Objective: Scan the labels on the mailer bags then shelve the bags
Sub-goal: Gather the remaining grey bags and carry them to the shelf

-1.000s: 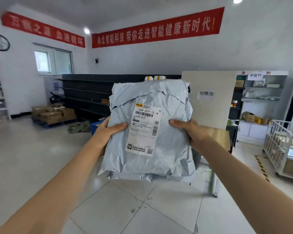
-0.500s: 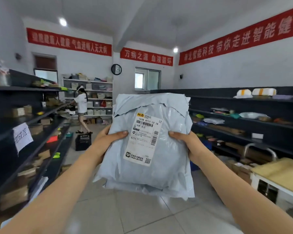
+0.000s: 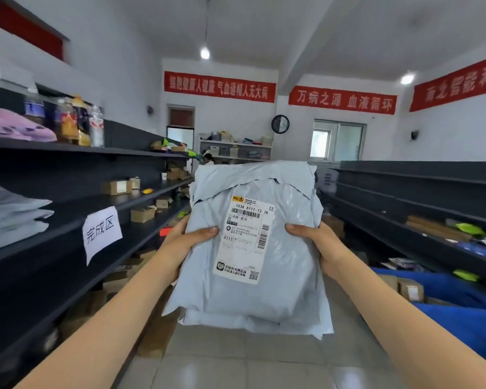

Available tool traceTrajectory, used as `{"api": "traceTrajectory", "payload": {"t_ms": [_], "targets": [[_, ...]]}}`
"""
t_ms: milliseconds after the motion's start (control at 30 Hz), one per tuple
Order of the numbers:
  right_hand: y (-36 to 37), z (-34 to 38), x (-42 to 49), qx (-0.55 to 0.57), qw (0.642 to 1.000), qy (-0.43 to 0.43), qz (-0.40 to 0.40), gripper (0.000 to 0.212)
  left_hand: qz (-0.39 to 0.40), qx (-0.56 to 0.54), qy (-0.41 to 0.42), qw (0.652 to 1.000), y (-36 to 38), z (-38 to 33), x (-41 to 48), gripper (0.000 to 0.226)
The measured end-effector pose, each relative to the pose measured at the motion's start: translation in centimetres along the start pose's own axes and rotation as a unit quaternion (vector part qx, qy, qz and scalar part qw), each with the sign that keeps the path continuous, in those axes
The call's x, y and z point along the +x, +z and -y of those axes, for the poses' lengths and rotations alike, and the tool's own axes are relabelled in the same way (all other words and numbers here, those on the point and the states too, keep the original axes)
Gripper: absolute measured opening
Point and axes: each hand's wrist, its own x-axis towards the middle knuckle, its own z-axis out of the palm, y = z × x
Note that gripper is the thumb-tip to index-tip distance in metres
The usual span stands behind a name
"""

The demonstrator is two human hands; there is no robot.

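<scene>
Grey plastic mailer bags point(image 3: 286, 290) stacked before you; your left hand point(image 3: 185, 242) on the left edge, right hand point(image 3: 317, 245) on the right edge. Dark metal shelf rack point(image 3: 62, 217) to the left, matching rack point(image 3: 404, 192) to the right. White paper sign point(image 3: 101, 231) on the left rack's front edge.

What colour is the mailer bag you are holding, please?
The mailer bag is pale grey-blue, best seen in the head view.

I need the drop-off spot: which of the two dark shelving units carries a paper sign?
The left shelving unit: a white handwritten sign hangs from its shelf edge. The right shelving unit shows none.
</scene>
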Motion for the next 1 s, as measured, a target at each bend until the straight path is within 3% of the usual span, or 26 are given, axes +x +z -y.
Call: {"api": "traceTrajectory", "payload": {"t_ms": [100, 333, 467, 567, 633, 733, 867, 1000], "targets": [[-0.3, -2.4, 9.1, 0.008, 0.998, 0.013, 0.054, 0.094, -0.045, 0.006, 0.001, 0.999, -1.3, 1.6, 5.4, 0.1], [5.6, -7.4, 28.1, 0.061, 0.977, 0.054, 0.195, 0.056, -0.173, 0.055, 0.01, 0.983, -8.0, 2.2, 14.7, 0.088], [12.7, -12.3, 35.6, 0.077, 0.956, 0.078, 0.272, 0.058, -0.258, 0.071, 0.019, 0.963, -14.7, 3.0, 17.6, 0.085], [18.8, -16.0, 41.2, 0.083, 0.942, 0.093, 0.312, 0.044, -0.296, 0.078, 0.021, 0.952, -20.3, 4.1, 19.6, 0.09], [23.2, -18.1, 45.0, 0.07, 0.933, 0.097, 0.339, 0.055, -0.324, 0.08, 0.024, 0.943, -24.5, 4.5, 21.5, 0.09], [29.7, -20.0, 50.8, 0.047, 0.92, 0.114, 0.373, 0.065, -0.36, 0.081, 0.023, 0.929, -30.6, 4.0, 24.9, 0.078], [37.5, -21.5, 58.3, 0.023, 0.903, 0.134, 0.407, 0.055, -0.402, 0.086, 0.01, 0.911, -37.4, 2.8, 29.8, 0.048], [45.0, -23.8, 65.3, 0.02, 0.882, 0.148, 0.446, 0.043, -0.464, 0.109, -0.011, 0.879, -43.2, 1.6, 34.4, 0.036]]}}
